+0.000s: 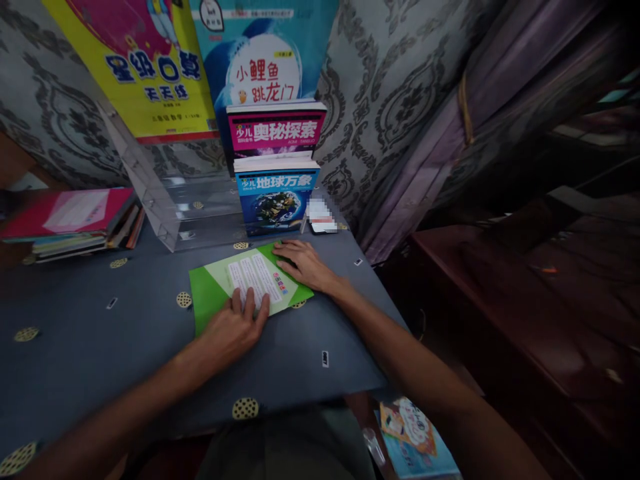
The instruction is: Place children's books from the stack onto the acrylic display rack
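A green book [215, 283] with a pale text panel lies flat and slanted on the table in front of me. My left hand [237, 327] rests on its near edge, fingers spread over the cover. At the book's far right corner, my right hand [305, 263] lies with its fingers stretched along the edge. Both palms face down, and neither hand is wrapped round anything. Just beyond the book stands a clear acrylic book rack [170, 220]. It holds a blue book with a globe picture [277, 203], a pink-covered book [275, 130], a teal book [270, 40] and a yellow workbook [145, 80].
A stack of books and folders [75, 217] sits at the table's left. A small blurred item [321, 215] lies right of the rack. More books [415, 437] are below the table's front edge. Patterned wall [380, 53] and a purple curtain [435, 153] bound the back.
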The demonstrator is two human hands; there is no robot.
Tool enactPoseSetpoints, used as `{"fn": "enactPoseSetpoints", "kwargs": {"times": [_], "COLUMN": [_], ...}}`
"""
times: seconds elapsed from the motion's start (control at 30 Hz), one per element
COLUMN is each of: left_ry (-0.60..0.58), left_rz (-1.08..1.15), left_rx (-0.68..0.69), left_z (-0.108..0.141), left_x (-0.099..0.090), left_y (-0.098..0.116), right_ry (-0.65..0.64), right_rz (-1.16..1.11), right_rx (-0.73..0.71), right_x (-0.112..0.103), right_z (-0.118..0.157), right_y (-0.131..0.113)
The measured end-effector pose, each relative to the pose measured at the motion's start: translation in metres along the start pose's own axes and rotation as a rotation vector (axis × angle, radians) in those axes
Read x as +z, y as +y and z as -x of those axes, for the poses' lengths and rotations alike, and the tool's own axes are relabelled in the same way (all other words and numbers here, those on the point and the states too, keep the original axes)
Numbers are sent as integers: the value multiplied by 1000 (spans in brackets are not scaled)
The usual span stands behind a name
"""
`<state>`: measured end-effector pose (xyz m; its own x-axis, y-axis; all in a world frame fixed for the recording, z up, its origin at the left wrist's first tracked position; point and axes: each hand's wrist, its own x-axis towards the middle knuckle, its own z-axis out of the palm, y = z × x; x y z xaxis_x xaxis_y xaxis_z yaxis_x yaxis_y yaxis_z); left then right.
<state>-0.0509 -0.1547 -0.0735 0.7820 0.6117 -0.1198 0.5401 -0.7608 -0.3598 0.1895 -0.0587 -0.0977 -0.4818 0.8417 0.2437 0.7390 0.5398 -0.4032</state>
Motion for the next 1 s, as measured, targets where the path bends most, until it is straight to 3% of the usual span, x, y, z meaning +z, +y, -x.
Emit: {"fn": "enactPoseSetpoints", "kwargs": {"times": [0.1,0.23,0.37,0.5,0.63,1.0], "left_ry": [44,112,115,108,121,70], "left_rz": [-9,-46,-53,-34,-69,-14], "left_rx": [-9,-29,-32,-38,-33,-41], "left_z": [0,-1,-1,-2,-2,-1], "left_x": [4,8,8,9,8,-2], "left_y": [1,6,10,10,9,6], "right_ry": [-23,-152,-342,-454,-403,-268], "right_rz": [36,-76,-196,-275,-274,-245], "right_rx": [-20,-208,-396,-443,-436,-388], "right_x": [-4,7,27,43,53,65], "right_z": [0,-12,-42,-73,-85,-86], "right_y": [-13,-46,-85,-105,-106,-98]}}
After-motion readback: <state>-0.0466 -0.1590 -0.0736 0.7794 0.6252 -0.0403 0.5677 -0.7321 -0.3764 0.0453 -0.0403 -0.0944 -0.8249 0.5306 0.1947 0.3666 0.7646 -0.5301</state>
